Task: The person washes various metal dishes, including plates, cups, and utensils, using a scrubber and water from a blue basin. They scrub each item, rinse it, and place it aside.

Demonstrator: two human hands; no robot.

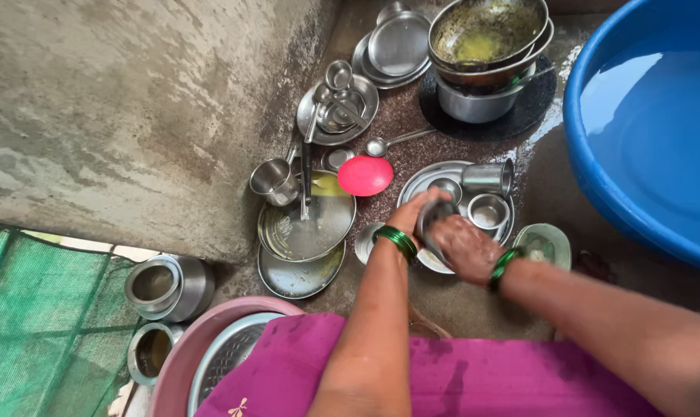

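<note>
My left hand point(418, 210) holds a small steel cup point(435, 218) over a steel plate point(427, 181) on the wet floor. My right hand point(464, 249) is pressed against the cup, its fingers closed on its side; whether it also holds a scrubber is hidden. Green bangles sit on both wrists. On the plate lie a steel tumbler point(487, 177) on its side and two small steel bowls point(489, 210).
Dirty steel plates point(304, 232), a red lid point(365, 176), ladles and pots point(485, 31) crowd the floor ahead. A big blue water tub point(651, 116) fills the right. Steel pots point(169, 287) and a pink basin point(182, 347) sit lower left beside green mesh; a concrete wall stands left.
</note>
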